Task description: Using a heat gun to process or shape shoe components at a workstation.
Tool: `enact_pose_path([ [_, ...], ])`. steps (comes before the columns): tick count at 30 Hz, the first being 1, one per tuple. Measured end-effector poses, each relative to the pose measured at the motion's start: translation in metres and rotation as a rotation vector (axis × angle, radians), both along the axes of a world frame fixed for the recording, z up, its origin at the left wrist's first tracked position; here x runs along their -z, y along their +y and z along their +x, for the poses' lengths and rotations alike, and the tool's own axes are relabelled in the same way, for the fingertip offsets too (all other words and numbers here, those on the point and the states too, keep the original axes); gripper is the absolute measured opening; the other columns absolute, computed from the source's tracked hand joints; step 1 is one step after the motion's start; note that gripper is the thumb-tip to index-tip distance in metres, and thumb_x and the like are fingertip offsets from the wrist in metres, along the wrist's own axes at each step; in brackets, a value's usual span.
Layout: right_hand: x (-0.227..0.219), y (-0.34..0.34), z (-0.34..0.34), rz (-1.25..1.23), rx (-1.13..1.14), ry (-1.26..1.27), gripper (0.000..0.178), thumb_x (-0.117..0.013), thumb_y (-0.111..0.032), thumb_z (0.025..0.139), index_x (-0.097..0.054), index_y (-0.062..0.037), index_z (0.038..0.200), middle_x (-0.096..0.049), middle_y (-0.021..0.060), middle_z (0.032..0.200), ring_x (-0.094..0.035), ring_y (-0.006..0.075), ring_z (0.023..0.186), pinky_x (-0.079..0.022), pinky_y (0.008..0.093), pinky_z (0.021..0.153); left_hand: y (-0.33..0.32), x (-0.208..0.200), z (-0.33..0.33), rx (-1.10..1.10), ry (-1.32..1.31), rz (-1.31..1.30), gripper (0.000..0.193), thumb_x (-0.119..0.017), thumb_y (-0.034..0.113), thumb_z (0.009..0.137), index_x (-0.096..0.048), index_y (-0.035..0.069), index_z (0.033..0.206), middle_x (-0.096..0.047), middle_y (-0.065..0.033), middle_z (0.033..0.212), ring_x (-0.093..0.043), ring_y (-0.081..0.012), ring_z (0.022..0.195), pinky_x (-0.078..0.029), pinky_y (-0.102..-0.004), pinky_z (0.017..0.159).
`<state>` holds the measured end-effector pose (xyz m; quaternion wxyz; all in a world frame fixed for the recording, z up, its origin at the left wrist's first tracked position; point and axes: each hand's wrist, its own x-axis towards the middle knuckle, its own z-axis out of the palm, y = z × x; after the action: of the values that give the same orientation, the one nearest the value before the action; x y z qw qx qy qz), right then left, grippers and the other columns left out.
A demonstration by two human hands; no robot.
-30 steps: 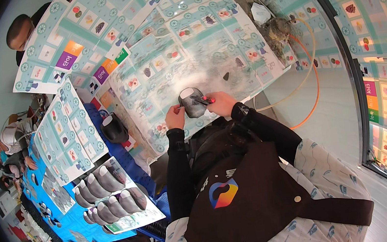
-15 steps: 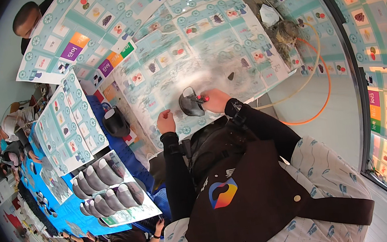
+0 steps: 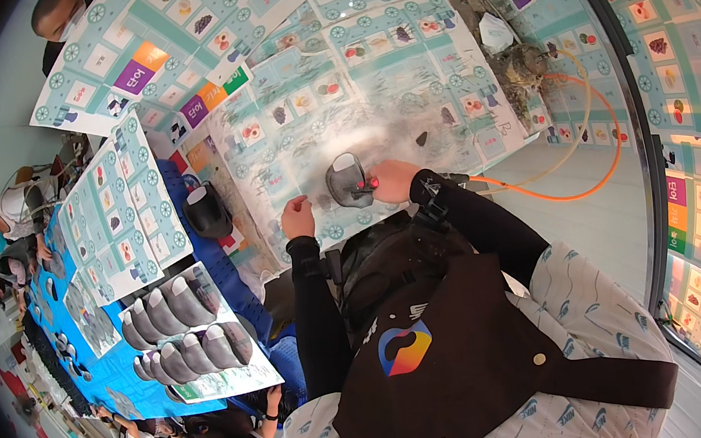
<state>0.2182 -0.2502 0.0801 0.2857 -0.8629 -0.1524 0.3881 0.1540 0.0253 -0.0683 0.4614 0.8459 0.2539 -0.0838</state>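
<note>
2 hands at a grey shoe sole (image 3: pixel 345 179) on the paper-covered tabletop (image 3: pixel 367 82).

The right hand (image 3: pixel 390 182) closes its grip on a small red-tipped tool (image 3: pixel 363 186) touching the smooth, rounded sole near the tabletop's near edge. The left hand (image 3: pixel 298 218) rests curled on the printed paper just beside it, holding nothing. To the left, a flat sheet (image 3: pixel 211 377) carries 2 rows of similar grey soles (image 3: pixel 178 328).
</note>
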Motion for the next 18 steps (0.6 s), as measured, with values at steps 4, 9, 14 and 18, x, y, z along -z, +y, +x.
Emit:
enact_pose_path([
  [4, 0.004, 0.002, -0.002, 0.056, 0.127, -0.114, 0.026, -0.056, -0.019, 0.076, -0.072, -0.0021, 0.089, -0.069, 0.0255, 0.092, -0.065, 0.0447, 0.09, -0.051, 0.0525, 0.082, -0.009, 0.0, 0.006, 0.08, 0.041, 0.002, 0.027, -0.069, 0.02, 0.085, -0.076, 0.003, 0.105, -0.077, -0.0109, 0.091, -0.072, -0.0202, 0.084, -0.054, -0.0323, 0.08],
  [9, 0.0, -0.017, -0.005, -0.001, -0.107, -0.058, 0.027, -0.055, -0.019, 0.078, -0.071, -0.0013, 0.089, -0.069, 0.0259, 0.089, -0.065, 0.0451, 0.09, -0.05, 0.0532, 0.082, -0.022, 0.022, 0.013, 0.197, 0.086, -0.004, 0.031, -0.069, 0.027, 0.086, -0.076, 0.002, 0.104, -0.077, -0.0115, 0.09, -0.072, -0.0212, 0.085, -0.054, -0.0333, 0.081],
  [14, -0.029, -0.097, -0.016, -0.037, 0.229, -0.061, 0.029, -0.056, -0.019, 0.08, -0.066, -0.0009, 0.101, -0.068, 0.0262, 0.096, -0.063, 0.0462, 0.096, -0.049, 0.0531, 0.083, -0.052, 0.008, 0.019, 0.33, 0.095, 0.066, 0.037, -0.071, 0.036, 0.084, -0.077, 0.002, 0.097, -0.077, -0.0143, 0.09, -0.073, -0.0263, 0.084, -0.055, -0.037, 0.08],
  [18, -0.029, -0.177, -0.029, -0.101, 0.449, -0.167, 0.026, -0.056, -0.015, 0.081, -0.061, -0.0008, 0.103, -0.066, 0.0257, 0.096, -0.061, 0.0459, 0.096, -0.048, 0.0514, 0.082, -0.053, -0.006, 0.022, 0.372, 0.081, 0.095, 0.032, -0.073, 0.032, 0.079, -0.078, 0.003, 0.09, -0.076, -0.0133, 0.084, -0.073, -0.026, 0.08, -0.056, -0.0377, 0.078],
])
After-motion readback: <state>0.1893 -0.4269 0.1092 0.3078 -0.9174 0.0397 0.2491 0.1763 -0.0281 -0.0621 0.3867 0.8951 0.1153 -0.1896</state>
